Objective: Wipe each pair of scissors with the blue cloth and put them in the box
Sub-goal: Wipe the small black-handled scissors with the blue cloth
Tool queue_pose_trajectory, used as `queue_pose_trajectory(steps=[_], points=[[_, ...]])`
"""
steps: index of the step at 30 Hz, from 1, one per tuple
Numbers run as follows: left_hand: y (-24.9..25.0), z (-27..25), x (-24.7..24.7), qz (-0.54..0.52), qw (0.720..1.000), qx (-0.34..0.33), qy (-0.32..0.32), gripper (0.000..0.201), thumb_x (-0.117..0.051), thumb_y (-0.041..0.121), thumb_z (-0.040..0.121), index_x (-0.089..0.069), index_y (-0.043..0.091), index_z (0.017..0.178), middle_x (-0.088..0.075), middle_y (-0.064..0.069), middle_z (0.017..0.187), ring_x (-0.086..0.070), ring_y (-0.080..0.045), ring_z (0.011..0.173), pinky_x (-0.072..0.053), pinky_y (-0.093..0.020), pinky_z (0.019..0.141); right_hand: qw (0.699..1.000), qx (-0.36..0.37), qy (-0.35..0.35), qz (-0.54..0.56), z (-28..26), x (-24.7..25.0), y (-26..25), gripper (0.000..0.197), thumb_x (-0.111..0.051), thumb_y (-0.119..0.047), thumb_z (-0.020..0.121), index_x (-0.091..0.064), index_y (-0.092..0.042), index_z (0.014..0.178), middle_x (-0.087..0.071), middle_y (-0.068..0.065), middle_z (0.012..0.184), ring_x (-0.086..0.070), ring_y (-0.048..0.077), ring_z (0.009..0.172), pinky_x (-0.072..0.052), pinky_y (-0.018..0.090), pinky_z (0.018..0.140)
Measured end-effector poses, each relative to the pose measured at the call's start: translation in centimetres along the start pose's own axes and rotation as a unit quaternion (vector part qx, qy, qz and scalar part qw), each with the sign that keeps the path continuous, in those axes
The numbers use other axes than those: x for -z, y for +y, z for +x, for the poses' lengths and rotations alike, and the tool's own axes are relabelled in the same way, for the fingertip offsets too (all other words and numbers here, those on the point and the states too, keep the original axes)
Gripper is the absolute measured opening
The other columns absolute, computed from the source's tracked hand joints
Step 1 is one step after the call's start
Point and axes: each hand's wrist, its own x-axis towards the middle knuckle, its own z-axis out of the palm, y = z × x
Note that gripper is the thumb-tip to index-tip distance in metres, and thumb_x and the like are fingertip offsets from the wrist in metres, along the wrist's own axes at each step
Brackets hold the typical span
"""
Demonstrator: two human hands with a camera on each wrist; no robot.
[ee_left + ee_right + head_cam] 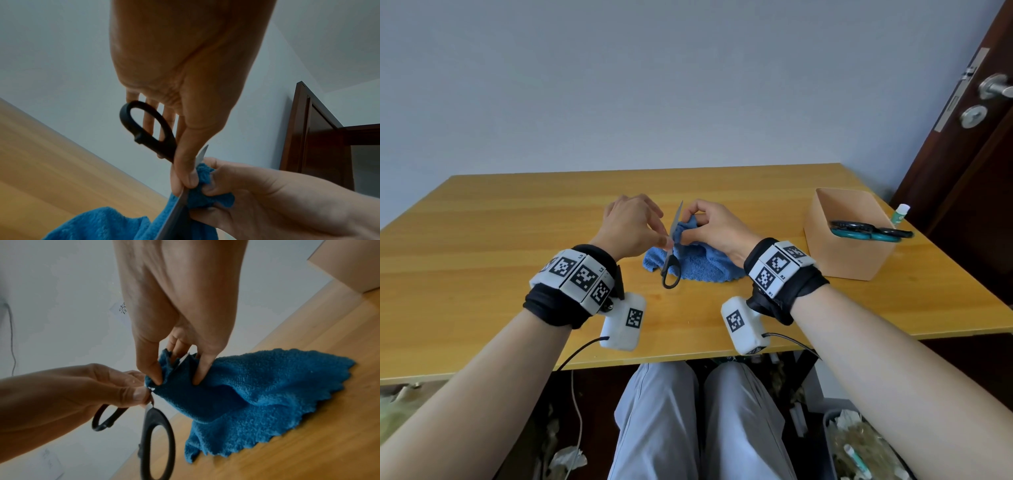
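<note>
Left hand [631, 226] pinches black scissors [672, 253] near the pivot, tip up; right hand [717, 228] pinches the cloth [698, 262] around the blade, mid-desk [517, 219]. Box [849, 236] stands near the right edge.

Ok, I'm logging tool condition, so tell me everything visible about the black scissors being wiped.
The black scissors have two black plastic-looking oval handle loops and shut grey metal blades. They are held above the table, tip up and away, handles hanging toward the person. The left hand pinches them near the pivot; the right hand presses the blue cloth around the blades.
</note>
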Motion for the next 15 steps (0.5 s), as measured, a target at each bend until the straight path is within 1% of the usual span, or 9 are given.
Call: queue_pose_trajectory(steps=[2,5,9,12,15], points=[[0.11,-0.08,-0.01,-0.008,1.0,0.0,-0.005,0.016,-0.082,0.036,0.078,-0.069,0.036,0.07,-0.058,0.012,0.127,-0.04,-0.021,0.127,-0.023,-0.036,0.104,1.0,0.003,0.003,-0.005,-0.06,-0.03,-0.12,0.024,-0.069,0.004,0.082,-0.056,-0.015,0.089,-0.069,0.003,0.077,-0.064,0.022,0.074,-0.053,0.038,0.077],[0.06,-0.05,0.01,-0.017,1.0,0.007,0.005,0.016,-0.082,0.037,0.078,-0.069,0.035,0.069,-0.058,0.011,0.126,-0.04,-0.021,0.126,-0.023,-0.035,0.104,1.0,0.0,0.024,0.0,0.0,0.2,-0.04,0.022,-0.068,0.003,0.083,-0.056,-0.014,0.091,-0.07,0.003,0.08,-0.065,0.02,0.074,-0.053,0.037,0.076],[0.4,-0.13,-0.16,-0.018,1.0,0.004,-0.004,0.015,-0.082,0.035,0.079,-0.07,0.034,0.07,-0.058,0.012,0.125,-0.04,-0.021,0.126,-0.021,-0.033,0.098,1.0,0.011,0.0,-0.02,0.01,0.0,0.04,0.024,-0.069,0.003,0.083,-0.056,-0.016,0.088,-0.071,0.008,0.084,-0.065,0.023,0.077,-0.055,0.043,0.079],[0.32,-0.2,-0.28,-0.024,1.0,0.01,0.001,0.015,-0.081,0.037,0.079,-0.07,0.034,0.07,-0.058,0.012,0.125,-0.04,-0.02,0.125,-0.021,-0.032,0.097,0.999,0.005,0.022,-0.025,0.08,0.32,0.11,0.023,-0.069,0.001,0.083,-0.056,-0.017,0.086,-0.071,0.008,0.087,-0.066,0.023,0.079,-0.055,0.045,0.085],[0.29,-0.16,-0.29,-0.024,1.0,0.015,-0.002,0.015,-0.081,0.038,0.079,-0.07,0.034,0.069,-0.058,0.012,0.125,-0.041,-0.021,0.125,-0.022,-0.032,0.097,0.999,0.001,0.027,-0.022,0.06,0.2,0.11,0.022,-0.069,0.0,0.082,-0.057,-0.018,0.087,-0.073,0.01,0.091,-0.068,0.028,0.086,-0.054,0.048,0.088]])
